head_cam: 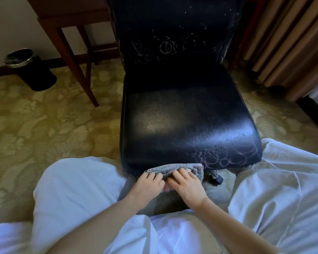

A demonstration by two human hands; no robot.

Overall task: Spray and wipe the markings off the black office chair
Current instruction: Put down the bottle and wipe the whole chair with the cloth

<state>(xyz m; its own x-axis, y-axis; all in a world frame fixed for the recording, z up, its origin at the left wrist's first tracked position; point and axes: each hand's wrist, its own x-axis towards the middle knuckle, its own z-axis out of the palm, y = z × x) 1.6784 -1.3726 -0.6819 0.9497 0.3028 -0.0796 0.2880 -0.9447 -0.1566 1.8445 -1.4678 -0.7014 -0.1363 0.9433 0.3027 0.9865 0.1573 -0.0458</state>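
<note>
curls the left fingers (155, 176) over the left end of the grey cloth (173, 168), a narrow hold, probably to anchor that end. lays the right fingers (182, 174) nearly straight and a little spread across the cloth's middle, pressing rather than gripping, likely so a flat pad bears hard on the vinyl. sets the left hand (147, 184) and the right hand (188, 186) side by side just below the front edge of the seat (189, 125), wrists trailing back from it.

folds the cloth into a band and holds it against the seat's front edge, long axis running left to right along that edge. stops short of the pale looping markings (233, 155) at the seat's front right corner, just beside the cloth's right end, so that patch looks like the next ground to cover. leaves more scrawl on the backrest (173, 46) behind the seat.

turns the black office chair (173, 79) to face the wearer: seat front nearest, backrest farthest, long axis running front to back, which puts every marked face within reach. shows no spray bottle.

brackets the seat's front with white-trousered knees (77, 189). places a dark bin (29, 68) and a wooden desk leg (72, 66) off to the seat's left.
</note>
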